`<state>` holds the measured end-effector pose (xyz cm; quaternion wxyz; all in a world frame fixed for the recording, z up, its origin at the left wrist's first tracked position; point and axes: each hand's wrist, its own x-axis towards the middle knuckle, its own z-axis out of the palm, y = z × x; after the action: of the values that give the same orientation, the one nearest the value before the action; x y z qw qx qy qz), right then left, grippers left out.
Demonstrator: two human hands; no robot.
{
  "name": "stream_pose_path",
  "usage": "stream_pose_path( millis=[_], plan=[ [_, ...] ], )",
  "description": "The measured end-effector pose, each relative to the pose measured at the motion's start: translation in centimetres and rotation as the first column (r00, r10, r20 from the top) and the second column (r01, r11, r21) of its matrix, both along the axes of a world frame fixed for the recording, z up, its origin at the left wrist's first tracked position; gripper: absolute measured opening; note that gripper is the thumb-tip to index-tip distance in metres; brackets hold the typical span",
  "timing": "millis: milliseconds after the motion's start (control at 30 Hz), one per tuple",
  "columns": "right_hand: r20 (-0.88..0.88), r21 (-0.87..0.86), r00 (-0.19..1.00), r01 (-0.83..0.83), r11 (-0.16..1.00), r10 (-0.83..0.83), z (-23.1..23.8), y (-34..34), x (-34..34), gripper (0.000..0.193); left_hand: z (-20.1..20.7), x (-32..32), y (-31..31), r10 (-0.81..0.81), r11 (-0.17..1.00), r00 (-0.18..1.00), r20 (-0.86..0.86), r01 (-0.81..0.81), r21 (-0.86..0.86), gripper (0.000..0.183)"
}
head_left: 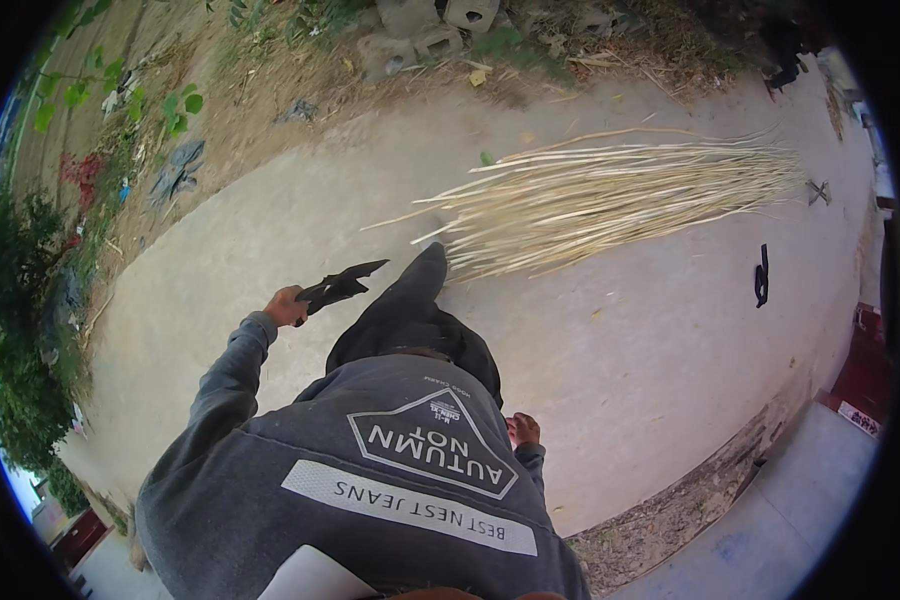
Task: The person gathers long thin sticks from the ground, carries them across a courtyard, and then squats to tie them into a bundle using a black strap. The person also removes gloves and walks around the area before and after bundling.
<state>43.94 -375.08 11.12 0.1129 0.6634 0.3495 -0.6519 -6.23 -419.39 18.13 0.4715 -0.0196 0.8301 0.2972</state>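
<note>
My left hand (288,306) is closed round one end of a black, limp, ragged-edged piece (340,287), perhaps cloth or a glove; its exact kind does not show. The piece sticks out to the right, above the concrete. My right hand (523,430) hangs low beside my body with its fingers curled in; whether anything is inside them is hidden. Ahead, a spread bundle of long, thin, pale stalks (620,195) lies on the ground, roughly lined up from left to right. One dark trouser leg (420,285) reaches forward to the bundle's near left edge.
Pale concrete (610,370) runs underfoot. A black strap-like strip (762,275) and a small crossed object (818,192) lie at the right. Soil, hollow blocks (470,14) and plastic scraps (178,172) border the far side; shrubs (20,300) stand left, dark red objects (860,365) right.
</note>
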Motion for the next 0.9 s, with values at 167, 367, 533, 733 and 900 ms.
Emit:
stream_pose_path(
  millis=[167,367,533,733,900],
  plan=[
    [-0.096,0.077,0.992,-0.073,0.994,0.08,-0.5,3.6,-2.6,0.019,-1.0,1.3,-0.9,0.066,0.997,0.996,0.067,-0.062,-0.05,0.019],
    [-0.085,0.197,0.995,-0.038,0.98,0.056,-1.3,6.6,-5.5,0.018,1.2,1.6,-2.2,0.045,0.998,0.996,0.075,-0.041,-0.051,0.017],
    [-0.105,0.196,0.994,0.029,0.98,-0.008,-3.0,3.8,-6.3,0.018,2.7,-1.5,-3.8,0.04,0.991,0.996,0.08,-0.03,-0.131,0.015],
    [-0.015,0.116,0.986,0.168,0.979,-0.168,-5.5,-3.5,-7.7,0.015,1.8,-9.0,-7.2,-0.054,0.994,0.997,0.058,0.06,-0.096,0.016],
    [-0.029,0.17,0.963,0.268,0.948,-0.267,-5.8,-11.0,-13.2,0.017,0.0,-17.0,-11.0,-0.109,0.989,0.987,0.114,0.119,-0.084,0.017]
  ],
)
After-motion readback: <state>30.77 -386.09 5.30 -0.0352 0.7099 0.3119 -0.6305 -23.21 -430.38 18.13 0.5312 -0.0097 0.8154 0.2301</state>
